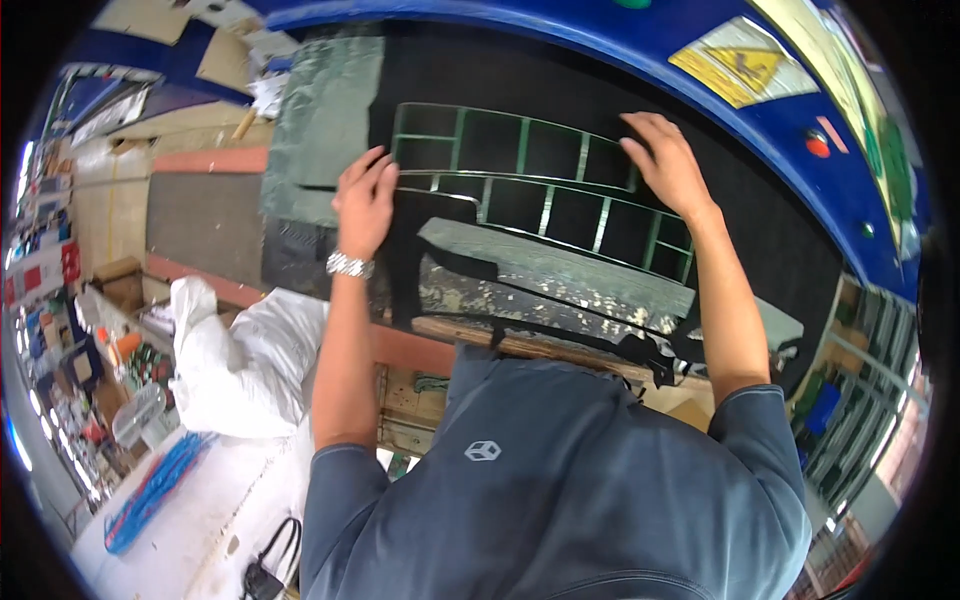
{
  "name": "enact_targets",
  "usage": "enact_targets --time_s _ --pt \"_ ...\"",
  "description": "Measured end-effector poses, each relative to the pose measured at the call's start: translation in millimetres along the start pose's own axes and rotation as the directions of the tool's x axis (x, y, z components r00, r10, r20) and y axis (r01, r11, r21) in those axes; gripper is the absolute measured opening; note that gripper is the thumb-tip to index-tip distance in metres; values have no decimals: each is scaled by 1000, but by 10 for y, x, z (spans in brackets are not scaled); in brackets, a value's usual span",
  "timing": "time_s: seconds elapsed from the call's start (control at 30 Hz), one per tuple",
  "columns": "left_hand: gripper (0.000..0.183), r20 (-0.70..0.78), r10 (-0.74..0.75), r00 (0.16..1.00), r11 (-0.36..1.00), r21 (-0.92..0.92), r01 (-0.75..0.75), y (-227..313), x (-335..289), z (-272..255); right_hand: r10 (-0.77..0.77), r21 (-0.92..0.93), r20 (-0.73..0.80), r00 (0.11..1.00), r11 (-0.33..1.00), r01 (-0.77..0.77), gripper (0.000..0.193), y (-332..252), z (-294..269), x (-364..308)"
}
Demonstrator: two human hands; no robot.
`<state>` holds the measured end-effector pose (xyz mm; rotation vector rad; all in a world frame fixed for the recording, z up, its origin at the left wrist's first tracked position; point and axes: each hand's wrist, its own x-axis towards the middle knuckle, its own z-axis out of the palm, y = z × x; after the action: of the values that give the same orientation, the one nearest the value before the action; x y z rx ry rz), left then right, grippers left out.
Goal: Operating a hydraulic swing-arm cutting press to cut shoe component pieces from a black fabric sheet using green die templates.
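Two long metal frames with green cross-bars, which look like cutting dies, lie side by side on black sheet material (560, 75). The far frame (523, 145) is divided into several rectangular cells. Just nearer lies the second frame (547, 208), stepped at its left end. My left hand (365, 203) rests at the left ends of the frames, fingers stretched out, a metal watch band (350, 264) on the wrist. At the far frame's right end, my right hand (668, 160) has its fingers apart and slightly bent, close to the corner. Whether its fingertips touch the frame is unclear.
A blue machine beam (570, 32) with a yellow warning label (742, 62) and a red button (817, 145) curves behind the work. Grey board strips (560, 262) and black scraps (655, 357) lie nearer me. White sacking (245, 360) stands at left.
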<state>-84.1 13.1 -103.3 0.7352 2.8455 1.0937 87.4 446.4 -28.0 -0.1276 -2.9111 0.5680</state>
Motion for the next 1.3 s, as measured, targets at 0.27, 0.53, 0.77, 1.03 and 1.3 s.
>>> enact_targets --time_s 0.27,0.53,0.77,1.03,1.3 --pt "36 137 58 989 998 -39 -54 -112 -14 -66 555 261 -112 824 817 -515 32 812 -73 -1270" --pt "43 193 66 979 993 -112 -45 -227 136 -83 517 276 -169 839 842 -464 28 693 -102 -1353" --pt "44 194 -2 981 993 -116 25 -203 137 -94 513 290 -127 849 838 -463 28 728 -83 -1379" --pt "33 -188 62 980 998 44 -54 395 -162 -234 468 216 -197 862 878 -427 30 709 -333 -1477" --pt "32 452 322 832 943 -231 -240 1357 -1521 297 248 292 -321 914 944 -154 26 -516 -625 -865"
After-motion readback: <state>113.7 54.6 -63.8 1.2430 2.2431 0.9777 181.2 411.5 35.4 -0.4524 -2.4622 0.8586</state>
